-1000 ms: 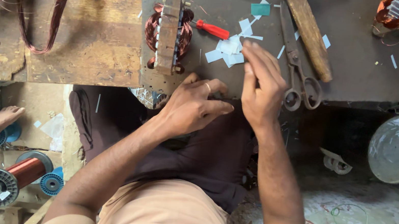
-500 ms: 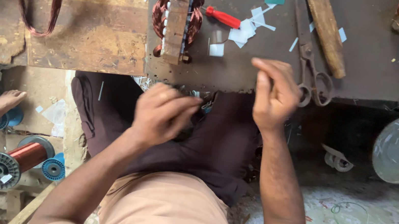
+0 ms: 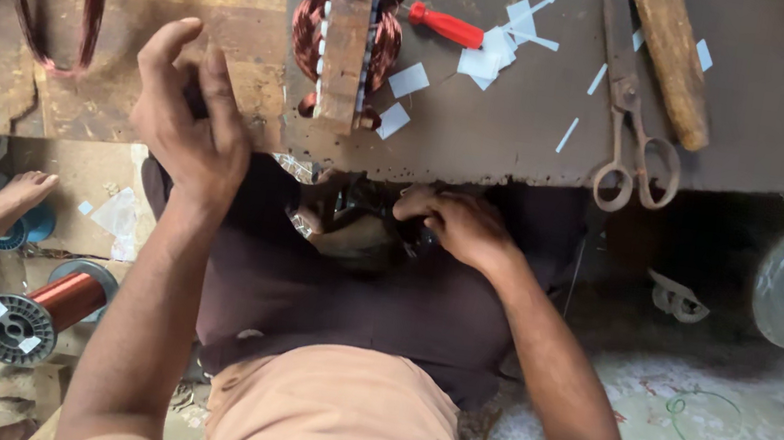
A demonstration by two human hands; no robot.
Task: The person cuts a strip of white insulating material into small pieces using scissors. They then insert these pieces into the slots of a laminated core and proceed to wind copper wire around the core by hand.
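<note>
The stator (image 3: 347,38) stands on the bench (image 3: 482,146), coils wound and paper slips (image 3: 408,79) loose beside it, unfinished as I judge, while the left hand (image 3: 191,118) rises half-curled, holding nothing visible, and the right hand (image 3: 457,224) closes on something hidden below the bench edge.

— What colours are on the worktop (image 3: 776,139)?
— It's dark grey-brown, scattered with pale paper scraps (image 3: 408,79). The motor core (image 3: 346,38) has copper-red windings, and the screwdriver (image 3: 446,25) handle is bright red.
— The scissors (image 3: 631,130)?
— Rusty brown. The spool (image 3: 47,311) on the floor holds shiny copper-orange wire.
</note>
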